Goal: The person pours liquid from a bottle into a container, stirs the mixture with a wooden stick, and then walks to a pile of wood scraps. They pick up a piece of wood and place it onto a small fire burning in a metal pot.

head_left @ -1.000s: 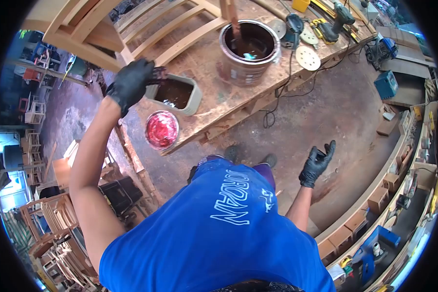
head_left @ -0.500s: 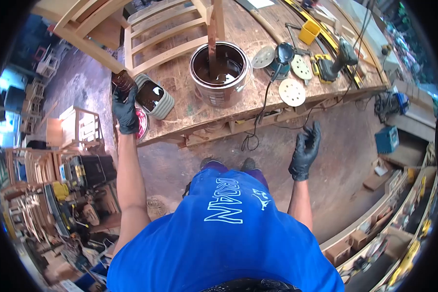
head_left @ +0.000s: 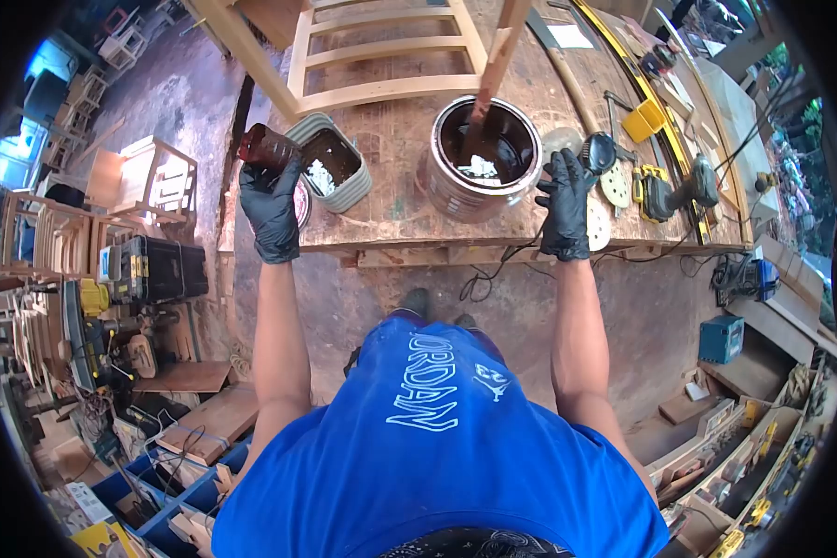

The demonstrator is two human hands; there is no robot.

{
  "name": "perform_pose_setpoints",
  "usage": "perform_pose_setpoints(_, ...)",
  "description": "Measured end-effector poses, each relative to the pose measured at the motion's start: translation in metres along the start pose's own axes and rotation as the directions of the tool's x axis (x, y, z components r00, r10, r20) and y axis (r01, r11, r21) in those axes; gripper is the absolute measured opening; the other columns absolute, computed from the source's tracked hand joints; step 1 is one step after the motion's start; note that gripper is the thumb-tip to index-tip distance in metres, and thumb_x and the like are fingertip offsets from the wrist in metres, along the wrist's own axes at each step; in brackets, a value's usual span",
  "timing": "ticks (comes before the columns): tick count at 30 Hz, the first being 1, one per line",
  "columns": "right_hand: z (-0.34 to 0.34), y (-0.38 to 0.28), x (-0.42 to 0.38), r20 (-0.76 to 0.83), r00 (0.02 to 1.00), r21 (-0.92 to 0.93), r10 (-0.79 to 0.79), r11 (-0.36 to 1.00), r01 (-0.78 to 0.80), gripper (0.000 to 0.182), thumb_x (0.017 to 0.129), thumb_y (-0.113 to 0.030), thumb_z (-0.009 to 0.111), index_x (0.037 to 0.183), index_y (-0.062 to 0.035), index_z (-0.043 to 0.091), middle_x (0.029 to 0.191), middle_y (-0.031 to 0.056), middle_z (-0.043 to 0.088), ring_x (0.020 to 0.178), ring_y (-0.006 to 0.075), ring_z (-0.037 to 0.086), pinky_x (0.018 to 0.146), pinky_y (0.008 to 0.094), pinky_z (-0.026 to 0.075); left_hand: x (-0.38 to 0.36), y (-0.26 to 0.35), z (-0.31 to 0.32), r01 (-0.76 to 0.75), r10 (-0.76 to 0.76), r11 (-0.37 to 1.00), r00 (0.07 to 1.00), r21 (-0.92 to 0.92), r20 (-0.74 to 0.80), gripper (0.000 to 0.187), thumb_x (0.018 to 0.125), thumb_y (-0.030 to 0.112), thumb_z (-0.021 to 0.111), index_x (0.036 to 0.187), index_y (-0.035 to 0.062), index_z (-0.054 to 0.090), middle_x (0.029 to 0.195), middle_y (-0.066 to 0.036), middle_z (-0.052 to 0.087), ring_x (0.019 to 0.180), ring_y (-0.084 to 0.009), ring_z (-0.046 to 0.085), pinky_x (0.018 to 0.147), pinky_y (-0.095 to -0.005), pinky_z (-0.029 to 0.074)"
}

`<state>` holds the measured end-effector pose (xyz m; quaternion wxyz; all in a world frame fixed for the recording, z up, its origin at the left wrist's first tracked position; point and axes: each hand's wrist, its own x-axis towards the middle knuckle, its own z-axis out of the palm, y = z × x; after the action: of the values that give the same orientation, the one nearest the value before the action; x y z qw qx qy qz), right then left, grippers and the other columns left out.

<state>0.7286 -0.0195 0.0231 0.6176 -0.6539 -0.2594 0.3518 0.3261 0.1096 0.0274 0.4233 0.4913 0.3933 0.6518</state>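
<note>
My left hand (head_left: 272, 209), in a black glove, is closed around a translucent cup (head_left: 268, 149) coated reddish brown, at the table's left edge. Just right of it stands a grey rectangular tub (head_left: 353, 192) holding dark brown liquid. Partly hidden behind my left hand lies a round lid (head_left: 302, 203) with red on it. My right hand (head_left: 565, 209), gloved too, holds nothing, its fingers apart beside the right side of a large bucket (head_left: 465, 197). Dark brown liquid fills part of the bucket, and a stained wooden stick (head_left: 502, 56) stands in it.
A pale wooden chair frame (head_left: 381, 91) lies behind the tub and bucket. Right of my right hand are a sander (head_left: 599, 152), perforated sanding discs (head_left: 616, 186), a cordless drill (head_left: 693, 186) and a yellow box (head_left: 645, 121). A cable (head_left: 479, 284) hangs off the table's front edge.
My right hand has risen from in front of the table to beside the bucket. My left hand still holds the cup, now farther from the chair frame. The head view has shifted.
</note>
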Motion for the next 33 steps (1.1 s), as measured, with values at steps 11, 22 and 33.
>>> perform_pose_setpoints(11, 0.005, -0.001, 0.021, -0.082, 0.996, -0.058, -0.040, 0.998, 0.035, 0.066, 0.104, -0.043, 0.064, 0.155, -0.0040, 0.045, 0.143, 0.0121, 0.058, 0.118, 0.0229, 0.061, 0.095, 0.0393, 0.053, -0.088, -0.009, -0.007, -0.016, 0.040, 0.967, 0.995, 0.255, -0.088, 0.058, 0.085, -0.002, 0.084, 0.137, 0.0014, 0.059, 0.125, -0.007, 0.068, 0.110, -0.0147, 0.065, 0.098, -0.0315, 0.052)
perform_pose_setpoints(22, 0.060, -0.082, 0.060, 0.154, 0.910, -0.508, -0.384, 0.760, 0.406, 0.066, 0.091, -0.039, 0.078, 0.139, 0.0042, 0.063, 0.129, 0.0234, 0.070, 0.120, 0.0316, 0.067, 0.104, 0.0409, 0.051, -0.124, -0.033, 0.020, -0.013, -0.010, 0.942, 0.998, 0.334, 0.066, 0.065, 0.086, 0.006, 0.086, 0.143, -0.0018, 0.055, 0.131, -0.012, 0.068, 0.117, -0.0195, 0.065, 0.102, -0.0342, 0.050)
perform_pose_setpoints(33, 0.095, -0.090, 0.108, 0.413, 0.785, -0.381, -0.462, 0.695, 0.610, 0.036, 0.088, -0.031, 0.082, 0.104, 0.0009, 0.074, 0.088, 0.0101, 0.076, 0.081, 0.0196, 0.071, 0.076, 0.0334, 0.054, -0.169, -0.024, 0.054, 0.032, 0.025, 0.929, 0.988, 0.368, -0.150, 0.067, 0.085, 0.005, 0.087, 0.144, 0.0038, 0.055, 0.127, -0.006, 0.067, 0.112, -0.0152, 0.064, 0.098, -0.0339, 0.051)
